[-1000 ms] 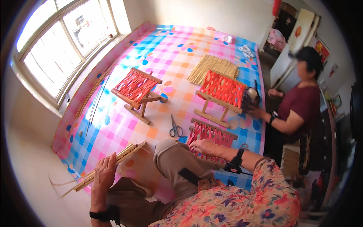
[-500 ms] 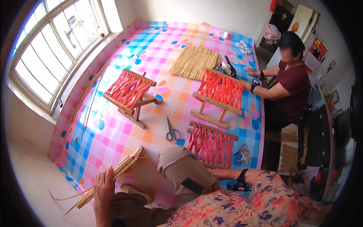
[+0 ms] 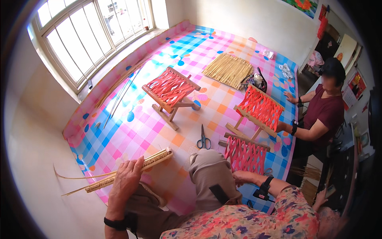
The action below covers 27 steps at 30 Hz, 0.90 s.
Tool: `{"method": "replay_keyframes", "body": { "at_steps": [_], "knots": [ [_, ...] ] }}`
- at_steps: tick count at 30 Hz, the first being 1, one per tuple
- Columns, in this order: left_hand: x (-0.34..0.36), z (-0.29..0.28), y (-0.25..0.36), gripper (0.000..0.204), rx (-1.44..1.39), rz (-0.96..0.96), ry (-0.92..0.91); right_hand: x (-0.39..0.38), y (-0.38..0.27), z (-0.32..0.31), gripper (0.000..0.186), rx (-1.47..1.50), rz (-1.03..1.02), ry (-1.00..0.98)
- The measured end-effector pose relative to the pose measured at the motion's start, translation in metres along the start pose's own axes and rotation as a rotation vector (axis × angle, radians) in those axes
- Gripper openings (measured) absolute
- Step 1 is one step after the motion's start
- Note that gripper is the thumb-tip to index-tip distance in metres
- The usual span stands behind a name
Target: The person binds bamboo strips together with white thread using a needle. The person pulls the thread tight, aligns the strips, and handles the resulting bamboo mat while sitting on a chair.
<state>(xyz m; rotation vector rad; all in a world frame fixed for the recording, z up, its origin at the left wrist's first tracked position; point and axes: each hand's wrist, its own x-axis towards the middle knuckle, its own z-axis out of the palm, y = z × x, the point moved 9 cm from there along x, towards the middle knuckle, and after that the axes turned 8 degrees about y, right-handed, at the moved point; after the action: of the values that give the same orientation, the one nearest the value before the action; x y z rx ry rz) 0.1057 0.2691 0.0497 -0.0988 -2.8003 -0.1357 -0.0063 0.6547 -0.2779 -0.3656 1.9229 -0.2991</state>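
On the left, my left hand (image 3: 128,175) is closed around a long, narrow woven straw piece (image 3: 157,158) with a ridged, braided edge. Loose straw strands trail from its left end toward the wall. My right hand (image 3: 240,178) is beside my bent right knee, at the near edge of a folding stool with a red ribbon seat (image 3: 246,154). Its fingers are partly hidden, so its grip is unclear. Dark-handled scissors (image 3: 203,141) lie just beyond my knee.
Two more red-ribbon wooden stools stand ahead, one left (image 3: 170,88) and one right (image 3: 260,108). A straw mat (image 3: 227,70) lies farther back on the checked sheet (image 3: 159,137). A co-worker (image 3: 324,99) is at the right edge. Long thin strips (image 3: 123,95) lie near the window.
My view has swung left, so the scene sits farther right. My left hand and the straw piece moved right, the piece now lying flatter. The co-worker's near hand moved to the right stool's near end.
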Motion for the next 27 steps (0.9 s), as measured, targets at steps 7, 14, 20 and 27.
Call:
{"method": "replay_keyframes", "body": {
  "at_steps": [7,14,20,27],
  "knots": [
    [0.009,0.002,-0.005,0.046,0.048,0.047,0.005,-0.009,-0.033,0.047,0.044,0.189,-0.518,0.014],
    [0.032,0.002,-0.021,0.05,0.069,0.035,-0.028,-0.026,0.001,0.073,0.041,0.278,-0.549,0.144],
    [0.042,-0.001,-0.016,0.052,0.108,0.042,-0.072,-0.011,0.02,0.051,0.041,0.121,-0.35,0.44],
    [0.062,-0.015,0.008,0.058,-0.031,0.071,-0.015,0.0,-0.018,0.027,0.041,0.117,-0.519,0.651]
  ]
}}
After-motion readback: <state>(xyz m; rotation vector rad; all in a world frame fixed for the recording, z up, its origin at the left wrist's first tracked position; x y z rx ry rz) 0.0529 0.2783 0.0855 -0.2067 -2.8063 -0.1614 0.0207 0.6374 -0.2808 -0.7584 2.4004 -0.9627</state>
